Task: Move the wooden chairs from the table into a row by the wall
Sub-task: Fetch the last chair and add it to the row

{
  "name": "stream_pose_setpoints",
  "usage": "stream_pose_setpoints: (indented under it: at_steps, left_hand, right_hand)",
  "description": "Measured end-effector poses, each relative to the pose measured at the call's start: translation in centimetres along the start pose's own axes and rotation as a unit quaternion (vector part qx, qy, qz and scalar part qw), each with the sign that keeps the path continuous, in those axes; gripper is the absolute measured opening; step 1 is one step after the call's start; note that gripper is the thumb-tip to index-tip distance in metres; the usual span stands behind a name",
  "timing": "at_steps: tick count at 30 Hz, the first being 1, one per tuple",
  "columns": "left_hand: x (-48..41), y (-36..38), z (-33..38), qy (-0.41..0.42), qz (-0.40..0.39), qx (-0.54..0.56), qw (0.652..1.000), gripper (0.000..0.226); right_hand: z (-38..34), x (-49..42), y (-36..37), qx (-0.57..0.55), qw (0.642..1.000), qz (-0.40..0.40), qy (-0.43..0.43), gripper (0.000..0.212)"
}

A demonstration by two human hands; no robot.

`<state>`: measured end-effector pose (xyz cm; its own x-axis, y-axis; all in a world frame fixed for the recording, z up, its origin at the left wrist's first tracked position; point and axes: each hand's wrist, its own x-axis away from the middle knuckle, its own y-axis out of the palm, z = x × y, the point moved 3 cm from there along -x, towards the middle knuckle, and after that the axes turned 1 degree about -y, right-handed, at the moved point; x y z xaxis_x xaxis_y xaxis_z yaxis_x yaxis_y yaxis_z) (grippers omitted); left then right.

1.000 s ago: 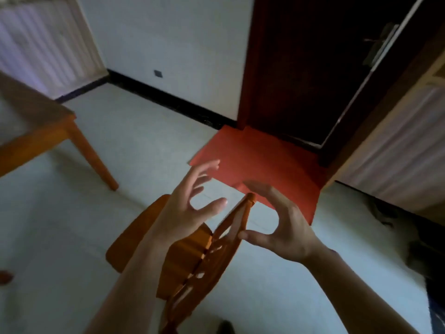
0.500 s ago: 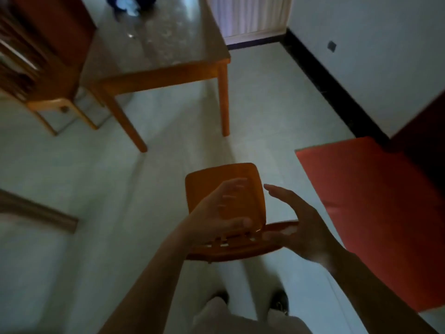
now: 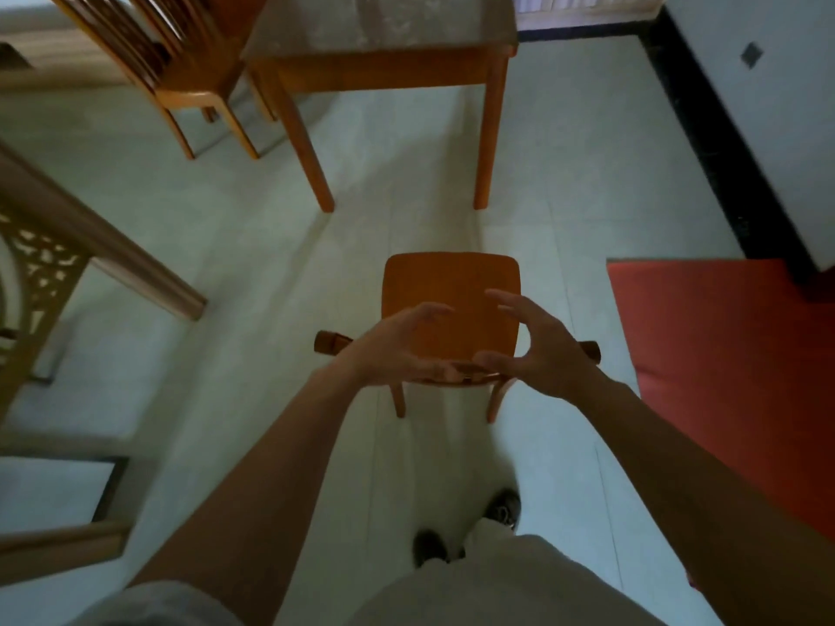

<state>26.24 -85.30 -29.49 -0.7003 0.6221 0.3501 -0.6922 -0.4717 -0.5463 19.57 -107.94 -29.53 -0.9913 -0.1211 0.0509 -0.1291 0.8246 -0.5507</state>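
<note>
An orange-brown wooden chair (image 3: 452, 286) stands on the pale tiled floor right in front of me, seen from above, its seat facing the table (image 3: 379, 65). The top rail of its back runs left to right under my hands. My left hand (image 3: 397, 345) and my right hand (image 3: 542, 350) hover over the middle of that rail, fingers spread and curled, thumbs close to the wood; neither is closed around it. A second wooden chair (image 3: 180, 79) stands at the table's left side, top left.
A red mat (image 3: 723, 354) lies on the floor to the right. The white wall with black skirting (image 3: 705, 124) runs along the upper right. A carved wooden piece of furniture (image 3: 58, 246) juts in from the left. My shoes (image 3: 501, 512) are just behind the chair.
The view has swung from the dark door and red mat round to the table. The chair now sits square in front of me. Both hands stay open over its back.
</note>
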Motion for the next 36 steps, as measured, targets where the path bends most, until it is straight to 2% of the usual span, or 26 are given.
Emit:
stream_pose_setpoints:
  at_steps: [2, 3, 6, 9, 12, 15, 18, 21, 24, 27, 30, 36]
  left_hand:
    - [0.6, 0.6, -1.8, -0.040, -0.075, -0.100, 0.991, 0.097]
    - [0.8, 0.7, -2.5, -0.050, -0.084, -0.162, 0.982, 0.097]
    - [0.0, 1.0, -3.9, -0.027, -0.040, -0.305, 0.951, 0.084]
    - [-1.6, 2.0, -3.9, 0.004, -0.030, -0.341, 0.940, 0.052]
    - [-3.3, 2.6, -4.0, 0.015, -0.024, -0.376, 0.926, 0.011]
    - [-3.8, 2.6, -4.5, 0.025, 0.002, -0.389, 0.921, 0.017]
    - [-4.2, 1.7, -4.5, 0.035, -0.013, -0.399, 0.916, 0.020]
    - [-7.8, -3.6, -2.5, 0.030, -0.014, -0.413, 0.910, 0.017]
    - [-13.3, -14.0, 0.0, -0.005, 0.057, -0.437, 0.898, 0.032]
    - [-16.0, -23.8, 1.4, -0.018, 0.101, -0.389, 0.916, 0.026]
    - [-15.1, -30.1, 0.2, -0.021, 0.130, -0.334, 0.933, 0.015]
    - [-11.5, -38.8, -7.1, -0.027, 0.157, -0.288, 0.944, 0.034]
  right_hand:
    - [0.4, 0.4, 1.2, 0.064, 0.997, -0.051, 0.011, 0.109]
    - [0.7, 0.7, 1.7, 0.114, 0.990, -0.078, 0.016, 0.110]
    - [1.5, 0.7, 3.7, 0.274, 0.954, -0.117, 0.004, 0.097]
    - [1.7, -0.4, 5.3, 0.354, 0.929, -0.107, -0.024, 0.065]
    - [1.3, -2.5, 6.7, 0.386, 0.914, -0.129, 0.004, 0.037]
    - [1.6, -3.6, 7.5, 0.408, 0.907, -0.102, 0.024, 0.018]
    - [1.6, -4.6, 6.8, 0.419, 0.901, -0.108, 0.015, 0.028]
    - [-0.7, -10.1, 3.3, 0.426, 0.894, -0.138, 0.011, 0.029]
    - [-5.6, -20.0, -1.2, 0.468, 0.880, -0.082, -0.012, 0.020]
    - [-11.5, -28.8, -3.3, 0.450, 0.889, -0.071, -0.039, 0.020]
    - [-15.8, -34.3, -2.8, 0.432, 0.894, -0.086, -0.076, 0.030]
    - [-22.2, -42.6, 3.7, 0.412, 0.889, -0.157, -0.122, 0.030]
